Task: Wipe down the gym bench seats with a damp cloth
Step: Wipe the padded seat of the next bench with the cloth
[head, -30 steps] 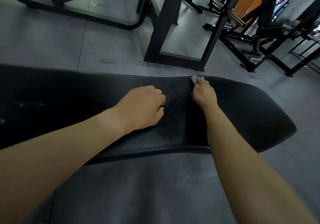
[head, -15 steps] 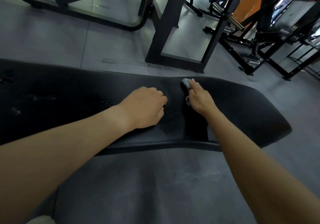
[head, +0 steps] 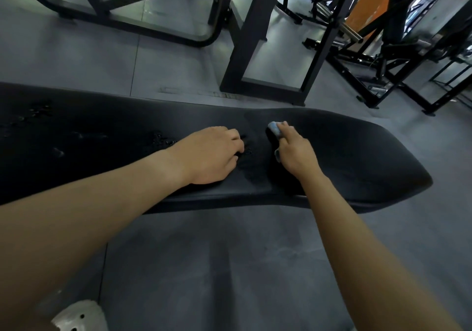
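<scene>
- While the right hand pinches a blue cloth against the black bench seat,
- left hand rests beside it, fingers curled, holding nothing.

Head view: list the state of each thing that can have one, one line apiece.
Black padded bench seat: wet in patches, droplets beaded on its left half.
Small light-blue cloth: bunched, pressed onto the seat.
Left hand: fingers curled, rests on the seat, holds nothing.
Right hand: grips the cloth.
</scene>
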Demonstrator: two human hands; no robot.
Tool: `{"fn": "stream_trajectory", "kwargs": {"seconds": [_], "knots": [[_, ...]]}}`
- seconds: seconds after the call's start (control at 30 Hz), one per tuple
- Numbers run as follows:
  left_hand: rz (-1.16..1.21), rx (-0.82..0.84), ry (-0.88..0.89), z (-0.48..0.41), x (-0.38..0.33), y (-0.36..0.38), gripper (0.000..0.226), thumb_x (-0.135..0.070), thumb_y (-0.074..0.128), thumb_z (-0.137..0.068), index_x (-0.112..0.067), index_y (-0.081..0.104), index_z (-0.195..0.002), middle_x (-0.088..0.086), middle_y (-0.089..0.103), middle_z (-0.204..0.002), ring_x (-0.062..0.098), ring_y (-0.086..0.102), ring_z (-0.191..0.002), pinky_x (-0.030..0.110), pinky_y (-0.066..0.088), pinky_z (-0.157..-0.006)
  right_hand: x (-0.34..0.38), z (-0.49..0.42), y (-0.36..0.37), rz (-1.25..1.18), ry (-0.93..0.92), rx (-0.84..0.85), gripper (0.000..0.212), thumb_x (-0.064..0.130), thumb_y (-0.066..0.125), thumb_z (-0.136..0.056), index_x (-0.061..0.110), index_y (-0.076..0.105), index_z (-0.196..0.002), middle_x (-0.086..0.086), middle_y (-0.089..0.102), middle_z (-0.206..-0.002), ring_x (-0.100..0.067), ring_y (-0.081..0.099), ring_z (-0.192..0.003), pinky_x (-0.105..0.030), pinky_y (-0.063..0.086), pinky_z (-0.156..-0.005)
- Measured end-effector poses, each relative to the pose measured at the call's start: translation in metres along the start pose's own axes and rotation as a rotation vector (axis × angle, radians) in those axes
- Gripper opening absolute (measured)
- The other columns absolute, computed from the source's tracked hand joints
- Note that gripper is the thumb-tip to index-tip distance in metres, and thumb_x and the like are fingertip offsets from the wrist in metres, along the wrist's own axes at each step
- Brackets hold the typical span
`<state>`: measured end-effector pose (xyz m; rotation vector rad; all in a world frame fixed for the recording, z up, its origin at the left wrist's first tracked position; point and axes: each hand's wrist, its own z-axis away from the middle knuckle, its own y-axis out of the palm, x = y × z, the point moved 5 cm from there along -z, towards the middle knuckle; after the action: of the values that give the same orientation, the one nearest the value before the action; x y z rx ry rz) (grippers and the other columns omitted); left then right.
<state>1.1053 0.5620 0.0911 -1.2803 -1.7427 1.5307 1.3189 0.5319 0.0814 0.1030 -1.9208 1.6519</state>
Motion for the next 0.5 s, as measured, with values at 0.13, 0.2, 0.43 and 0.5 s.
{"fn": "stream_trajectory", "kwargs": {"seconds": [0.13,0.2,0.43,0.5], "knots": [[0.004,0.029,-0.009,0.005,0.003,-0.002,0.035,-0.035,0.042,-0.106,-0.024,0.063,-0.132,-0.007,0.054,-0.136,0.014,0.052,-0.119,0.039,0.049,-0.101,0.006,-0.001,0.003,-0.017,0.113,-0.041,0.052,0.007,0.032,-0.102,0.015,0.041,-0.152,-0.010,0.031,-0.164,-0.032,0.028,-0.149,-0.041,0.020,-0.121],[-0.013,0.032,-0.002,0.006,0.003,-0.003,0.034,-0.035,0.043,-0.105,-0.024,0.063,-0.130,-0.007,0.055,-0.134,0.014,0.053,-0.118,0.039,0.049,-0.100,0.026,0.005,0.015,-0.005,0.069,-0.034,0.050,0.008,0.033,-0.102,0.014,0.042,-0.150,-0.011,0.033,-0.162,-0.034,0.032,-0.147,-0.043,0.025,-0.118],[-0.039,0.002,-0.003,0.012,0.008,-0.009,0.035,-0.033,0.047,-0.103,-0.022,0.063,-0.132,-0.004,0.061,-0.128,0.016,0.056,-0.112,0.039,0.049,-0.098,0.064,0.035,0.038,0.104,-0.341,0.187,0.055,0.011,0.034,-0.106,0.019,0.028,-0.160,0.000,0.020,-0.169,-0.015,0.011,-0.156,-0.022,0.007,-0.121],[-0.055,0.010,-0.009,0.013,0.011,-0.012,0.036,-0.034,0.045,-0.103,-0.022,0.063,-0.132,-0.003,0.060,-0.128,0.016,0.056,-0.111,0.038,0.049,-0.098,0.057,0.030,0.029,0.147,-0.320,0.206,0.058,0.013,0.035,-0.105,0.025,0.026,-0.161,0.006,0.019,-0.169,-0.011,0.012,-0.156,-0.028,0.014,-0.124]]}}
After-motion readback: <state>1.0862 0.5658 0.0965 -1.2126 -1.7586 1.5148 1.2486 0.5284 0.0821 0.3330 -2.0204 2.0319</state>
